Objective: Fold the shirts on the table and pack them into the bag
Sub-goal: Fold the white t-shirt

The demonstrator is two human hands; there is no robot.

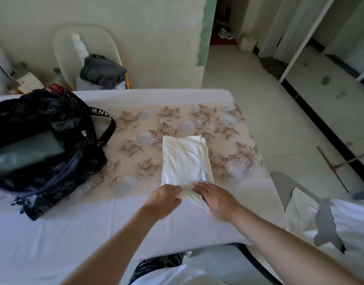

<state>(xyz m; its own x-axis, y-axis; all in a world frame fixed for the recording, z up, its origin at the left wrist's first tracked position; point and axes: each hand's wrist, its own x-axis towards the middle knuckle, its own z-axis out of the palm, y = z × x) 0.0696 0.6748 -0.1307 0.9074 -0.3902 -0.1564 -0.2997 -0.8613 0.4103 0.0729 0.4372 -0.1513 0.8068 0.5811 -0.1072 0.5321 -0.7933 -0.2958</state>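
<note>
My left hand (163, 199) is curled round the near end of the folded white cotton shirt (183, 159), pinching it. My right hand (216, 199) presses on that same end with fairly straight fingers. The shirt lies mid-table on the white-clothed, flower-patterned table (74, 233). The open dark navy logo-printed fabric bag (60, 175) sits well left; its strap's white lettering is only partly legible.

The shirt (184, 159) is showing as soft, matt white cloth, creasing lightly. The tablecloth (74, 233) under it is looking smooth and matt, its middle carrying a printed flower pattern. The bag (60, 177) is giving off a slight sheen, like slick synthetic fabric, its strap (109, 128) looking woven. The floor (279, 120) tiles are shining glossy.
</note>
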